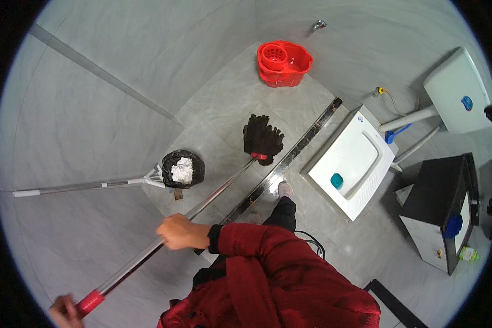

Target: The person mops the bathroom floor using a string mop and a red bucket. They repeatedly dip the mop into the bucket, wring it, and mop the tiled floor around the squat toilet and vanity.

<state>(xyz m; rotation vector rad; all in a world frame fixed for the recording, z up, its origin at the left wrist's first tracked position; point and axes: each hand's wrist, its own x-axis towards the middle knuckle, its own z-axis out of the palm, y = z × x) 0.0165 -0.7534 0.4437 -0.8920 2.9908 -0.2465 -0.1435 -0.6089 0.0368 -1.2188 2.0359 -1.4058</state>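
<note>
Right hand: the right hand is closed around the middle of the mop handle, fingers wrapped fully over the metal shaft.
Left hand: the left hand, at the lower left edge of the view and partly cut off, grips the red end grip of the same handle; how tightly its fingers close cannot be told.
Mop: the handle runs from the left hand up and to the right, past the right hand, to the dark mop head, which rests on the grey tiled floor well beyond the right hand.
Drain: a long metal floor drain lies just beside the mop head, on its right.
Bucket: a red mop bucket stands near the far wall, past the mop head.
Bin: a small bin with a black liner sits left of the handle, a second long-handled tool lying against it.
Toilet: a white squat toilet pan is set in the floor right of the drain.
Foot: a shoe stands between drain and pan.
</note>
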